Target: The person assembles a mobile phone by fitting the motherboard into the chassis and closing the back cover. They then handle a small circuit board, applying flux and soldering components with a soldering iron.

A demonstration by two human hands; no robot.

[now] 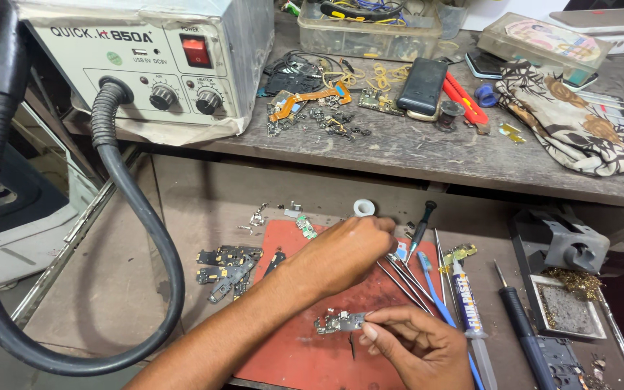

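Right hand (417, 347) pinches small circuit board (341, 322) at its fingertips.

Biggest labelled thing is the grey box-shaped machine (146, 61) at the top left, with dark lettering on its pale front panel and a small round green sticker (114, 58) under it. Lower down there's a syringe tube (467, 300) with a blue and white label lying on the lower bench. Up top right sits a clear flat plastic box (543, 43) with what looks like a printed colour insert inside, and a dark phone (422, 87) lies nearby, screen off or face down, hard to tell.
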